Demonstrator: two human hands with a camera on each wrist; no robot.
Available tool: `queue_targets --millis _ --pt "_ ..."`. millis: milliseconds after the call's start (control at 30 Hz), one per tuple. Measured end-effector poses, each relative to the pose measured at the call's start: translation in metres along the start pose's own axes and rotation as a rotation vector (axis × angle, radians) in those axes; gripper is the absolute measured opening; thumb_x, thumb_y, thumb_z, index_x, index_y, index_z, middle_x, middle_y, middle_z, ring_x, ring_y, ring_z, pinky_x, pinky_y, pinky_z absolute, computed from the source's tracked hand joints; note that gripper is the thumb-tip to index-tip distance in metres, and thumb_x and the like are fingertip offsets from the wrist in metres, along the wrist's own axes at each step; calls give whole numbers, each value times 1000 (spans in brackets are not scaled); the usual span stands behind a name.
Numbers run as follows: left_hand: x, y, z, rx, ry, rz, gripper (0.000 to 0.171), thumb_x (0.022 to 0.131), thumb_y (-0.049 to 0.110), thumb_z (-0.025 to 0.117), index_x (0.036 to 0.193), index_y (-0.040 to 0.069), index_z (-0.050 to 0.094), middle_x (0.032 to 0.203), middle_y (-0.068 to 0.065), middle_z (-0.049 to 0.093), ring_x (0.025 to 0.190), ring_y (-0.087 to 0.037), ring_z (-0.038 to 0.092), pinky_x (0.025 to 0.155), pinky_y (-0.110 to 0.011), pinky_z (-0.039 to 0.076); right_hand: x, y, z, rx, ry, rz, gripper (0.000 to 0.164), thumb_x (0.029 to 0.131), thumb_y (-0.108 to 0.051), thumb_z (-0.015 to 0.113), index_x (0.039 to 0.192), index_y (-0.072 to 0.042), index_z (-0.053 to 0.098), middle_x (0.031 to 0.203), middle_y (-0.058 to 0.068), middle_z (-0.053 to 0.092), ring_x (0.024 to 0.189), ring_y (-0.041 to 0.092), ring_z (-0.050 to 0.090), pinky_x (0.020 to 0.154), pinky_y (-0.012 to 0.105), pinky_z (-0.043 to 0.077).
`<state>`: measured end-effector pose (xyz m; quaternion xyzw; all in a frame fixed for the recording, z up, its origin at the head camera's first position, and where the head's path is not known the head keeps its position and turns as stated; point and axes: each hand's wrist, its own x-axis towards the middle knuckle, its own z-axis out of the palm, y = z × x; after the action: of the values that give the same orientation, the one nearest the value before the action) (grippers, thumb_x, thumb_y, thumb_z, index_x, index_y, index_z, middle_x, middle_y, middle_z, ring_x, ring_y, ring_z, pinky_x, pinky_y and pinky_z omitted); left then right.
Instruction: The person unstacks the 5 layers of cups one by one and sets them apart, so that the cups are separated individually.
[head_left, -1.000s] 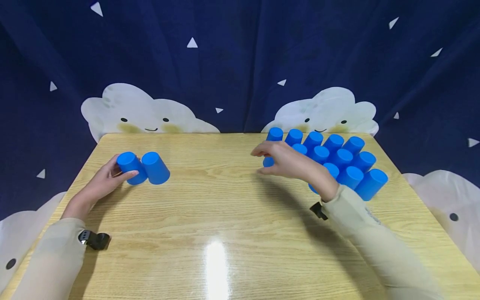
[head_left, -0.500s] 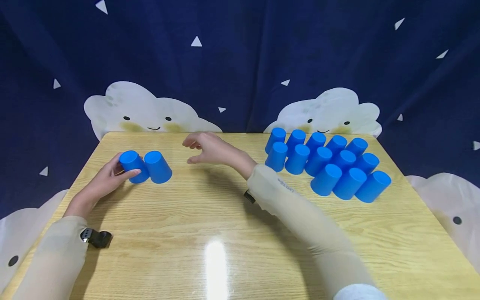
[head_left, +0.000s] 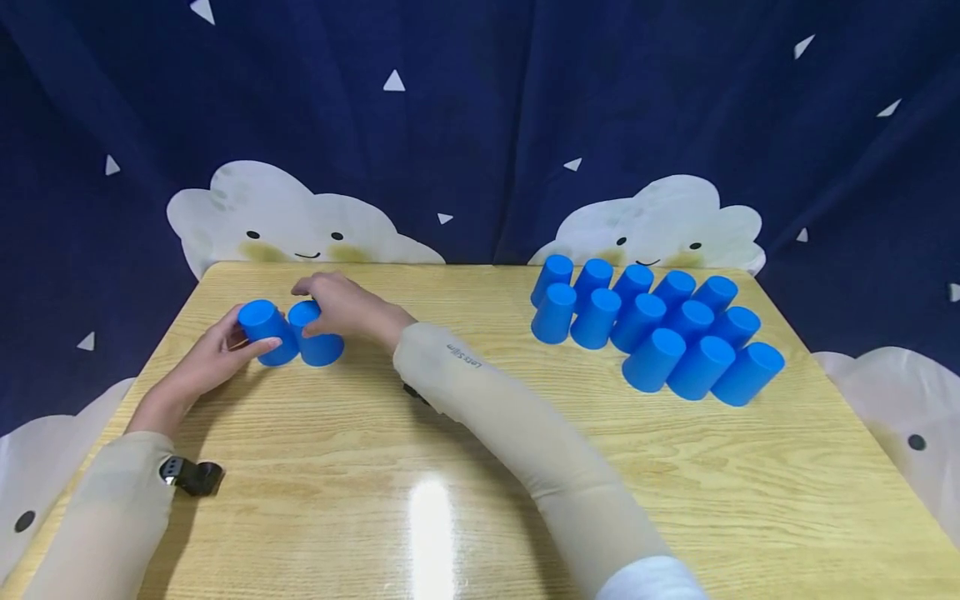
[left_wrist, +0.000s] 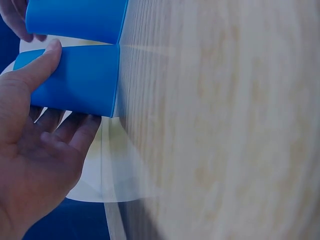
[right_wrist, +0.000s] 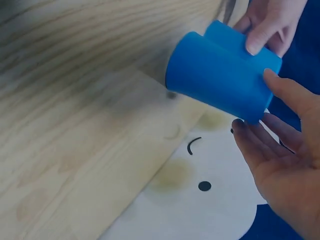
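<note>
Two upside-down blue cups stand side by side at the left of the table. My left hand (head_left: 210, 358) grips the left cup (head_left: 273, 340), its thumb in front and its fingers round the far side, as the left wrist view shows. Around the upper part of the right cup (head_left: 321, 348) is my right hand (head_left: 347, 308). In the right wrist view its thumb lies on this cup (right_wrist: 215, 75) near the closed end, with the fingertips at the opposite side. The two cups appear to touch or nearly touch.
Several more upside-down blue cups (head_left: 637, 323) stand in rows at the right of the wooden table (head_left: 480, 417). Behind the far edge hangs a dark blue curtain (head_left: 465, 108) with white clouds and triangles.
My right hand has moved left from the rows of cups, across the table, to the right cup of the pair. My left hand stays on its cup.
</note>
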<state>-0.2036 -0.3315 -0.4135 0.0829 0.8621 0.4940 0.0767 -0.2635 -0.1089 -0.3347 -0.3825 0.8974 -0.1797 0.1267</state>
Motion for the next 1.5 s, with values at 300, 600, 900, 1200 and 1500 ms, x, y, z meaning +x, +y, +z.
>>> queue_targets --millis 300,600,900,1200,1500 --pt "0 1 0 -2 2 -8 74 100 26 59 155 5 13 152 -33 25 136 -58 24 104 -74 22 -3 1 7 53 -7 15 56 90 -22 73 140 -11 53 138 1 55 124 12 52 100 19 42" --pt "2 -1 0 -1 12 -17 74 100 27 59 155 6 15 151 -32 28 137 -56 23 106 -73 19 -54 24 -20 97 25 -66 53 88 -20 76 135 -6 57 133 5 58 118 15 54 96 20 45" --pt "-2 3 1 1 2 -36 78 99 34 60 156 7 13 153 -32 24 138 -56 20 106 -74 18 -126 68 -50 38 66 -78 51 85 -18 79 129 -1 60 127 10 61 110 19 58 93 27 49" --pt "-4 6 1 -6 -5 -52 81 98 36 60 157 8 12 154 -31 22 139 -56 18 106 -74 16 -198 112 -72 51 142 -8 51 84 -15 80 128 2 60 126 13 63 113 25 60 96 39 50" --pt "-3 5 0 -1 -7 -61 82 98 37 60 157 9 10 155 -32 20 139 -56 17 105 -75 16 -254 149 -81 3 185 70 49 83 -13 80 126 0 62 122 13 64 105 26 63 90 41 53"
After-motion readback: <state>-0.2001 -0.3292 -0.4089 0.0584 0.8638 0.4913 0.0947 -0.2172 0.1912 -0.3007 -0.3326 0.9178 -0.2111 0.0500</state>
